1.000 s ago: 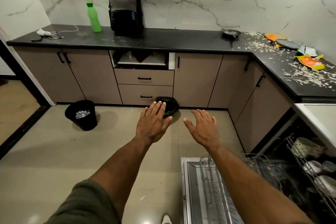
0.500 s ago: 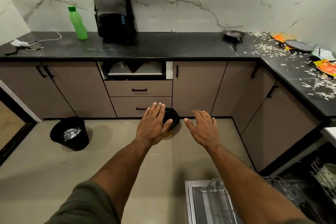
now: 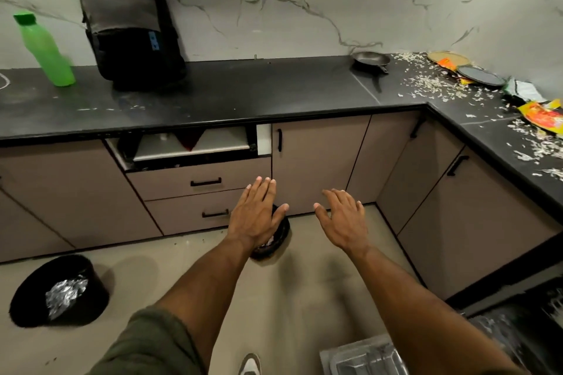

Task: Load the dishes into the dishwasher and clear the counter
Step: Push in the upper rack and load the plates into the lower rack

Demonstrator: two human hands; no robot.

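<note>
Black stone counter (image 3: 243,94) runs from 9 to 3 o'clock, bearing a green bottle (image 3: 45,49) and backpack (image 3: 128,18) at 10 o'clock, a small pan (image 3: 370,59) at 1 o'clock, and plates (image 3: 479,76) among wrappers (image 3: 542,114) and scattered scraps at 2 o'clock. My left hand (image 3: 256,216) and right hand (image 3: 344,221) reach forward at 12 o'clock, apart, fingers straight, holding nothing. At 4 o'clock the open dishwasher (image 3: 518,323) shows blurred, while a black bin (image 3: 58,292) stands at 8 o'clock.
</note>
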